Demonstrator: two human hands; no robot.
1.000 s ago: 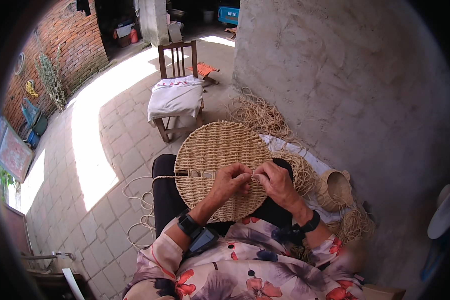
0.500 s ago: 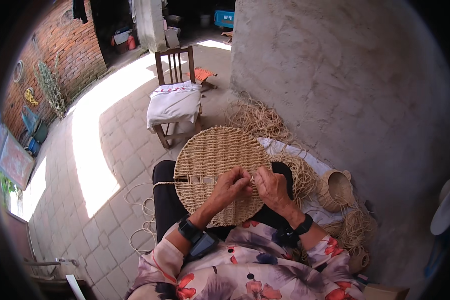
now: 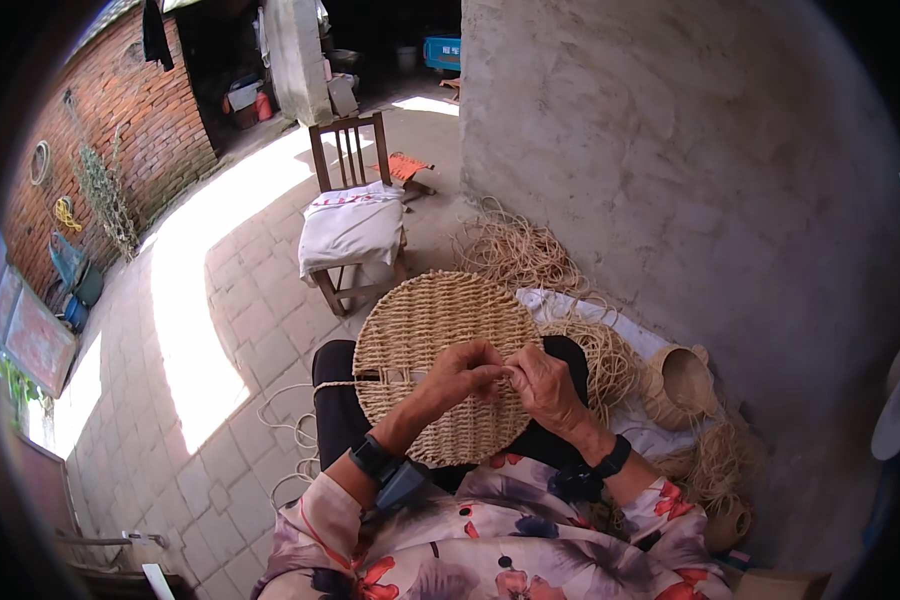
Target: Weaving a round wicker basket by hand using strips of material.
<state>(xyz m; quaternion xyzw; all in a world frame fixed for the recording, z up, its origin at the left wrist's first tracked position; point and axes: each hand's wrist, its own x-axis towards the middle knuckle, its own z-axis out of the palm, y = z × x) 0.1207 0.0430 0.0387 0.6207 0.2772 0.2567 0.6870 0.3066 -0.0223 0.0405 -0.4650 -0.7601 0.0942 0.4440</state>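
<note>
1. Head view: the round woven straw mat (image 3: 440, 345) lay flat on my lap; my left hand (image 3: 460, 372) and right hand (image 3: 543, 388) met over its right half, fingers pinched together on a thin straw strand (image 3: 508, 370); I judged the step to be twisting or feeding cord into the weave; the next move called for steady tension.
2. Same view: the mat looked coarse, ribbed and tan; loose straw (image 3: 515, 250) lay tangled beside a rough concrete wall (image 3: 690, 170); a wooden chair (image 3: 355, 225) stood well apart.
</note>
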